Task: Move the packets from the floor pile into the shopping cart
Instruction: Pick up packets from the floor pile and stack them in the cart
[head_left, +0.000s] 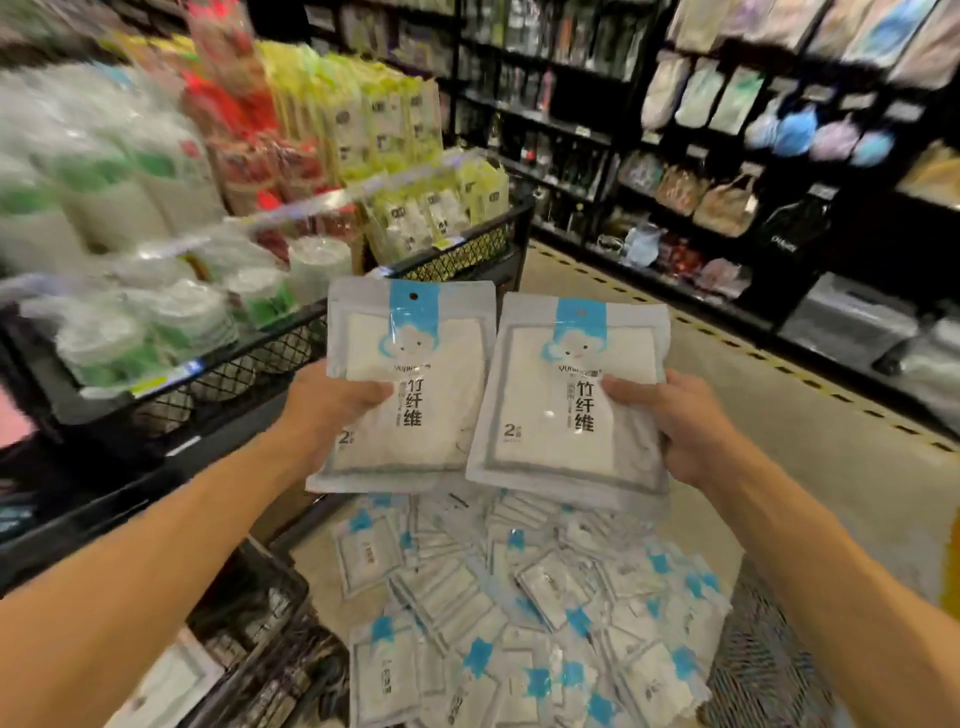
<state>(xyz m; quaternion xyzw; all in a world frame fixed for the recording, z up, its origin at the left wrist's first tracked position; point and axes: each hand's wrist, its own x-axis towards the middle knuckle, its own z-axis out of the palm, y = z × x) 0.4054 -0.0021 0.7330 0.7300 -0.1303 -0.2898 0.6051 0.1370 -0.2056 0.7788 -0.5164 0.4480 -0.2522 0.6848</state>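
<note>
Head view is showing both hands holding packets up above the floor pile — the left hand is pinching one packet at its left edge, the right hand is gripping another packet at its right edge, possibly with more stacked behind. Each grip is closing narrow on a packet, thumb on the front. They are looking light, flat and floppy, with slick film — edges are probably giving the surest hold. Two are raised; dozens are lying below, too many to count. A mesh shopping cart is sitting lower left.
</note>
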